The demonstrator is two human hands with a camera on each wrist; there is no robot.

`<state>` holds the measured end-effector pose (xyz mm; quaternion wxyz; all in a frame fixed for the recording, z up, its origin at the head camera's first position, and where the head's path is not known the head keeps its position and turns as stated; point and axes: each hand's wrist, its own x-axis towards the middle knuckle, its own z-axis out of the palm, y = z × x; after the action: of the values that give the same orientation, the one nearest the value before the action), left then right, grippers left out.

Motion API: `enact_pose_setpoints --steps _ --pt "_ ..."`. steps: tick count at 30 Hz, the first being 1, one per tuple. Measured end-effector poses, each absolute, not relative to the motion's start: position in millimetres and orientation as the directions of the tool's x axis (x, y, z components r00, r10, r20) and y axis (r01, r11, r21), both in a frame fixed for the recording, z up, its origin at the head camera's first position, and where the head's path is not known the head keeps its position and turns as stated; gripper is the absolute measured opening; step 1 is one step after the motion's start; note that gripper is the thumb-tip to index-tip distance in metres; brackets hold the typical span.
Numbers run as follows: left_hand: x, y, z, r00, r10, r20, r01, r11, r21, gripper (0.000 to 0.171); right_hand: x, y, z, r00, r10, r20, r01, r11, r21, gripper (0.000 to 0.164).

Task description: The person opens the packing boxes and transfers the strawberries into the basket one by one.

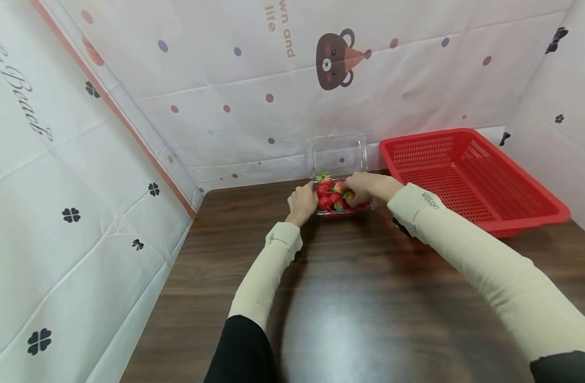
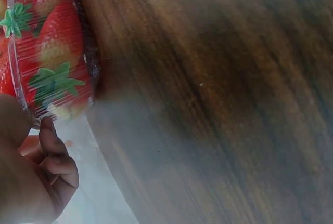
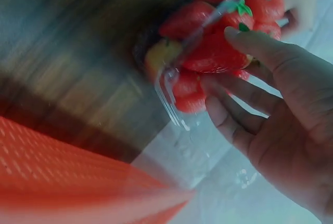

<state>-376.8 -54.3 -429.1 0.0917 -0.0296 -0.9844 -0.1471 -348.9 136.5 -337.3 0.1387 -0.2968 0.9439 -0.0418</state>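
A clear plastic clamshell box (image 2: 92, 70) full of red strawberries (image 1: 324, 190) stands at the back of the table. Its see-through lid (image 1: 337, 151) is raised against the wall behind. At the box's left side, my left hand (image 1: 302, 202) grips the corner with curled fingers. Over the right part of the box, my right hand (image 1: 367, 187) reaches in among the fruit. The right wrist view shows its thumb and fingers pinching a large strawberry (image 3: 210, 53) on top of the others. Green leaves show on several strawberries.
A red perforated plastic basket (image 1: 527, 186) stands at the back right, beside my right forearm. The dark wooden table (image 1: 216, 266) ends at a white printed cloth wall (image 1: 216, 133) at the back and left.
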Motion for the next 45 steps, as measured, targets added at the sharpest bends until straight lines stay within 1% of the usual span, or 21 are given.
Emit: enact_pose_setpoints --steps 3,6,9,13,18,21,23,26,29,32,37,42,45 --pt "-377 -56 -429 -0.981 0.011 0.194 0.069 0.953 0.294 0.039 -353 139 -329 -0.791 -0.586 -0.177 -0.561 0.809 -0.175 0.032" --pt "-377 -58 -426 -0.982 -0.001 0.187 0.057 0.95 0.307 0.04 -357 143 -319 -0.792 -0.6 -0.114 -0.571 0.794 -0.211 0.039" --pt "-376 -60 -425 -0.986 -0.011 0.168 0.048 0.939 0.341 0.04 -362 148 -309 -0.797 -0.602 -0.049 -0.572 0.779 -0.256 0.04" --pt "-375 -62 -426 -0.986 -0.03 0.161 0.037 0.917 0.397 0.041 -367 157 -298 -0.828 -0.56 0.022 -0.544 0.793 -0.274 0.042" --pt "-375 -64 -435 -0.977 -0.059 0.207 0.031 0.913 0.406 0.04 -375 172 -290 -0.875 -0.471 0.111 -0.483 0.835 -0.262 0.045" --pt "-374 -65 -439 -0.968 -0.076 0.238 0.026 0.917 0.398 0.039 -378 182 -290 -0.904 -0.388 0.183 -0.425 0.864 -0.27 0.043" --pt "-373 -65 -441 -0.965 -0.086 0.246 0.018 0.919 0.394 0.038 -380 188 -290 -0.917 -0.322 0.237 -0.383 0.878 -0.287 0.045" --pt "-372 -64 -442 -0.969 -0.089 0.232 0.007 0.923 0.384 0.039 -381 197 -291 -0.927 -0.225 0.3 -0.326 0.879 -0.348 0.048" --pt "-372 -63 -442 -0.976 -0.081 0.201 -0.002 0.931 0.366 0.04 -382 206 -289 -0.937 -0.144 0.317 -0.272 0.872 -0.407 0.051" --pt "-375 -63 -439 -0.979 -0.067 0.191 0.004 0.938 0.347 0.04 -385 216 -283 -0.946 -0.089 0.313 -0.229 0.864 -0.449 0.049" --pt "-380 -61 -432 -0.978 -0.064 0.199 0.011 0.935 0.355 0.037 -390 232 -275 -0.95 -0.062 0.307 -0.211 0.852 -0.479 0.047" --pt "-384 -59 -428 -0.976 -0.061 0.211 0.016 0.939 0.344 0.035 -395 246 -277 -0.959 -0.045 0.279 -0.163 0.895 -0.416 0.046" --pt "-385 -58 -428 -0.977 -0.063 0.205 0.005 0.948 0.317 0.034 -398 252 -283 -0.968 -0.036 0.25 -0.127 0.925 -0.357 0.035"
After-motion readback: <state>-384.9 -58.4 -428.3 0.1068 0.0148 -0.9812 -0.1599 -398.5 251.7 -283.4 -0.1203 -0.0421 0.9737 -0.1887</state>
